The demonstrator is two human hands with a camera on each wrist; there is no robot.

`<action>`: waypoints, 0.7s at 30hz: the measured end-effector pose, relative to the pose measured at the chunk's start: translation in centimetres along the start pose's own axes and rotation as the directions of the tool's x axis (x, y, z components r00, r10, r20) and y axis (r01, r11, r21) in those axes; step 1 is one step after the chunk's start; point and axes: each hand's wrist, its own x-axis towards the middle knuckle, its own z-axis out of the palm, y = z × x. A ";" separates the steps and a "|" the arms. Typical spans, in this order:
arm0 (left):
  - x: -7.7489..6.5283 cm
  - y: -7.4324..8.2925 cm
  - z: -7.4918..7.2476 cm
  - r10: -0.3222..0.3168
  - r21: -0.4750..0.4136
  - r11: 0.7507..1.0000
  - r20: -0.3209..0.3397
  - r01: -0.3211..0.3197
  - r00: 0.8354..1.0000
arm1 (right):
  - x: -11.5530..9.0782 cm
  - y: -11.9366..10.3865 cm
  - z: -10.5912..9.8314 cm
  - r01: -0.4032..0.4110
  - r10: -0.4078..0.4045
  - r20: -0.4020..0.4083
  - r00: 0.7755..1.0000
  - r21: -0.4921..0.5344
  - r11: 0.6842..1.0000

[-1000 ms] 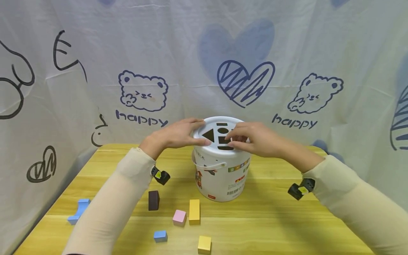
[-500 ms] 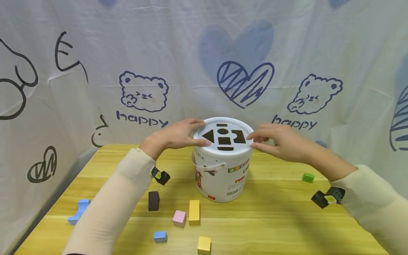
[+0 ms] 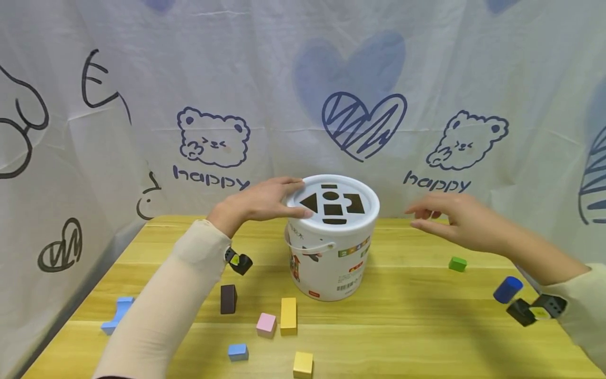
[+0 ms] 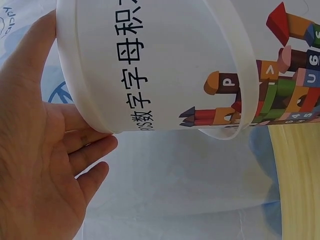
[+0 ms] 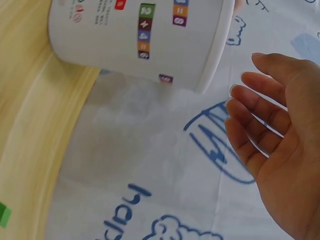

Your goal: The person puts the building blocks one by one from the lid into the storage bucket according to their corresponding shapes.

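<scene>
A white lidded bucket (image 3: 326, 263) stands upright at mid-table, its lid (image 3: 310, 221) cut with dark shaped holes: a triangle, a circle, a square and others. My left hand (image 3: 258, 202) holds the lid's left rim, thumb lying over the top edge. In the left wrist view, its fingers (image 4: 92, 150) curve against the rim. My right hand (image 3: 461, 221) hangs in the air right of the bucket, fingers loosely bent and nothing in them. Closest beneath it on the table lies a green block (image 3: 457, 263); a blue cylinder (image 3: 508, 289) lies near the right wrist camera.
On the front left of the wooden table (image 3: 388, 337) lie a dark block (image 3: 228, 299), a pink cube (image 3: 266, 325), a long yellow block (image 3: 288, 316), a small blue block (image 3: 238, 352), a yellow block (image 3: 303, 364) and a blue arch block (image 3: 115, 316). A printed curtain (image 3: 293, 79) hangs behind.
My right hand has moved off the lid to the right, away from the bucket, uncovering the holes, the green block and the blue cylinder. The left hand stays at the rim.
</scene>
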 end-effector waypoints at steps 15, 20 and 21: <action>0.0 0.0 0.0 0.004 -0.030 1.000 -0.002 -0.004 1.000 | -5.5 3.5 0.6 -0.184 0.184 0.036 0.982 -0.016 0.983; 0.1 0.0 0.2 0.009 -0.024 1.000 -0.001 -0.009 1.000 | -8.0 5.3 1.6 -0.221 0.223 0.021 0.975 -0.060 0.973; 0.1 0.0 0.2 0.010 -0.023 1.000 0.000 -0.010 1.000 | -8.5 5.7 1.8 -0.235 0.237 0.022 0.971 -0.065 0.970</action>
